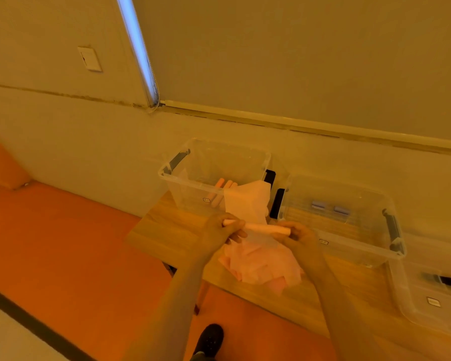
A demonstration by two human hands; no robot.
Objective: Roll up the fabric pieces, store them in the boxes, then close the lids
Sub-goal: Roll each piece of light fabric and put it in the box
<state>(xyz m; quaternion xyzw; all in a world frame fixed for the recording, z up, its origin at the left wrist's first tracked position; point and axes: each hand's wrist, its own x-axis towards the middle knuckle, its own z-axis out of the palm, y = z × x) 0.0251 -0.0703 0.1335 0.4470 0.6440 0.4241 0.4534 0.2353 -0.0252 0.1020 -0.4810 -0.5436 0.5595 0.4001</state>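
Observation:
A pink fabric piece (248, 204) is partly wound into a thin roll (261, 227) held above the wooden table (167, 230); its loose end stands up behind the roll. My left hand (219, 230) pinches the roll's left end and my right hand (300, 238) pinches its right end. Under my hands lies a heap of loose pink fabric pieces (261, 264). Behind it, an open clear box (214, 173) holds three pink rolls (223, 191). A second open clear box (344, 217) to the right holds two bluish rolls (328, 207).
A clear lid with a black handle (432, 287) lies at the table's right end. The boxes stand against the wall. Orange floor (76, 243) spreads to the left of the table, and my dark shoe (210, 340) shows below its near edge.

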